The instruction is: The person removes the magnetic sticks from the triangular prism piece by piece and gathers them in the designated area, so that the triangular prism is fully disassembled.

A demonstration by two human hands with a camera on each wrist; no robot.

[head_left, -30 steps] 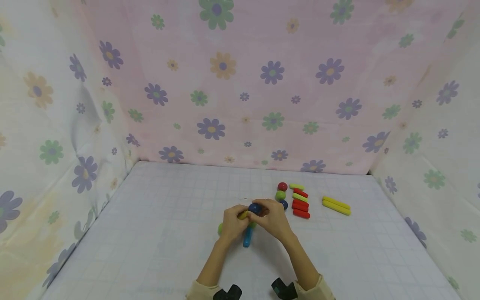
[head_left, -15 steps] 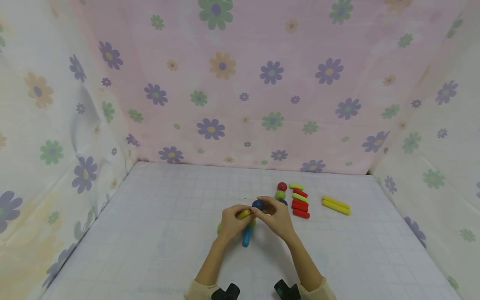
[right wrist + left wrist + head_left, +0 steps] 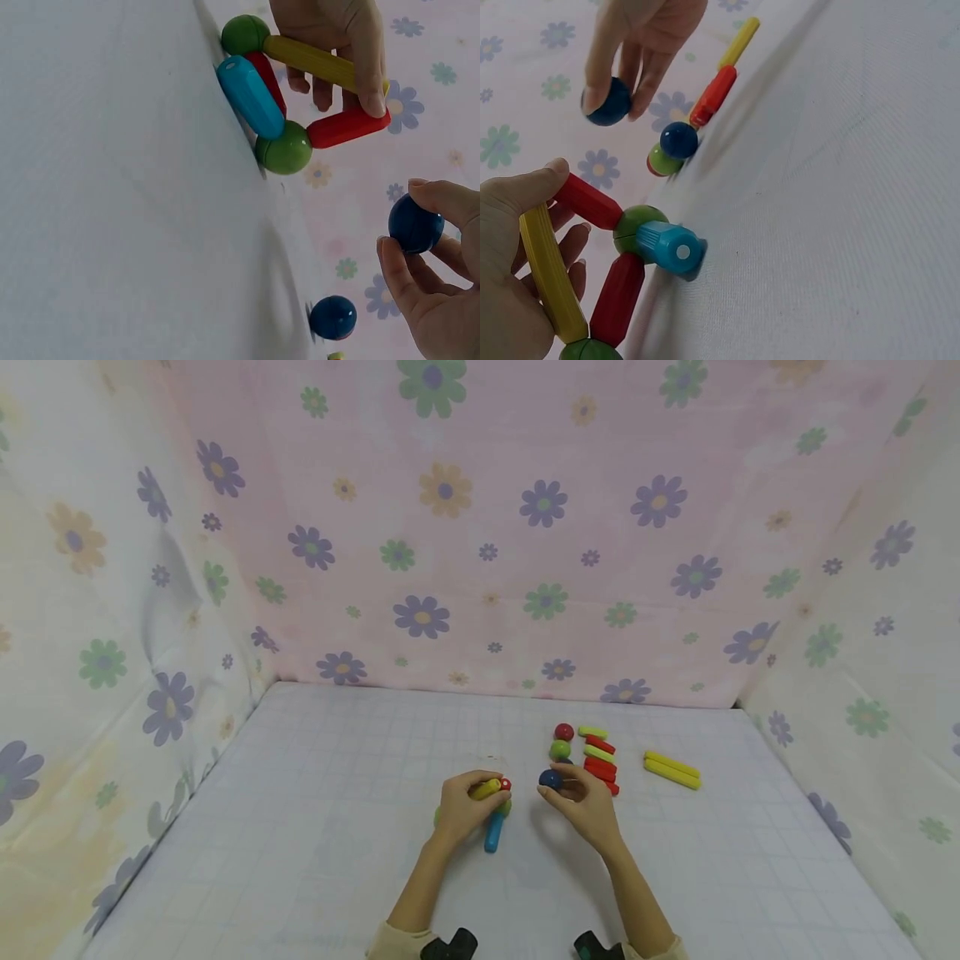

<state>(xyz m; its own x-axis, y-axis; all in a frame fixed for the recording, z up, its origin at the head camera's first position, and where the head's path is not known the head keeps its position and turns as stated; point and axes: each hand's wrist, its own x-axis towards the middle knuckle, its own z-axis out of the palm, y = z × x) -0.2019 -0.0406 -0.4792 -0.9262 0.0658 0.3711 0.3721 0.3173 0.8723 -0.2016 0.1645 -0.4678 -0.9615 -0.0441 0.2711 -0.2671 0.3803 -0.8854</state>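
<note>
My left hand (image 3: 463,802) grips the upper ends of a yellow magnetic building stick (image 3: 553,277) and a red one (image 3: 589,201), which lean together. Below, the red stick joins a green ball (image 3: 285,148), and the yellow stick meets another green ball (image 3: 245,35). A second red stick (image 3: 618,300) links these balls. A light blue stick (image 3: 251,97) sticks out from the nearer green ball along the tabletop. To the right, raised off the table, my right hand (image 3: 588,806) pinches a dark blue ball (image 3: 550,778) between thumb and fingers, apart from the sticks.
Behind my right hand stand a red ball (image 3: 564,732), a green ball (image 3: 560,749) and another blue ball (image 3: 333,317). Beside them lies a column of short red (image 3: 600,744) and yellow-green sticks (image 3: 592,732). Two long yellow sticks (image 3: 672,770) lie farther right. Flowered cloth (image 3: 480,568) walls the table.
My right hand has drawn the blue ball away to the right from the stick ends in my left hand, baring the red stick's tip. My left hand stays nearly still.
</note>
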